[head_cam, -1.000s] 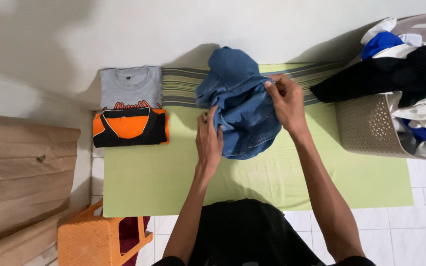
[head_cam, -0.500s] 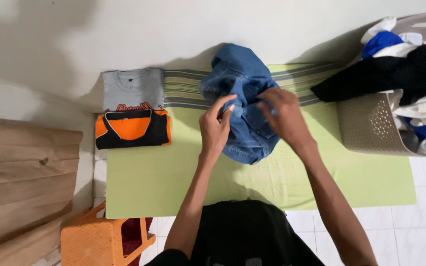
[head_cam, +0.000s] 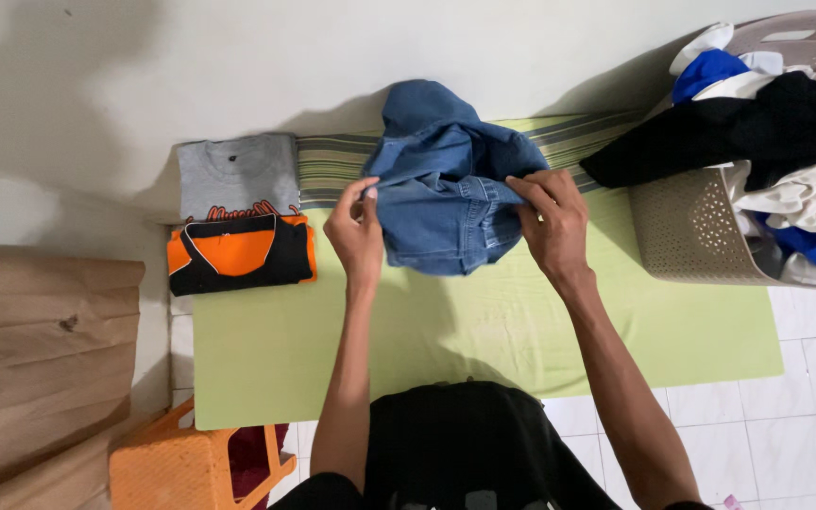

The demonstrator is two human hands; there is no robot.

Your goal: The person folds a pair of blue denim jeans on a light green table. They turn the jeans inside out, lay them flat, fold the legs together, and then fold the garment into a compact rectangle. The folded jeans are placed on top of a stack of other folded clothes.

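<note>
White wall and pale floor tiles frame a low tabletop covered with a light green cloth that has a striped band along its far edge. On that cloth, near the middle of the far side, lies a bunched blue denim garment, part of it rising against the wall. Both hands are clenched on it: the left hand pinches its left edge between thumb and fingers, and the right hand grips its right edge, with the fabric stretched between them just above the cloth.

At the left end of the tabletop sit two folded shirts, a grey shirt by the wall and an orange and black shirt touching its near edge. At the right end stands a beige perforated laundry basket, heaped with black, white and blue clothes that spill over its rim. An orange plastic stool stands on the floor at the near left corner, beside brown cardboard.
</note>
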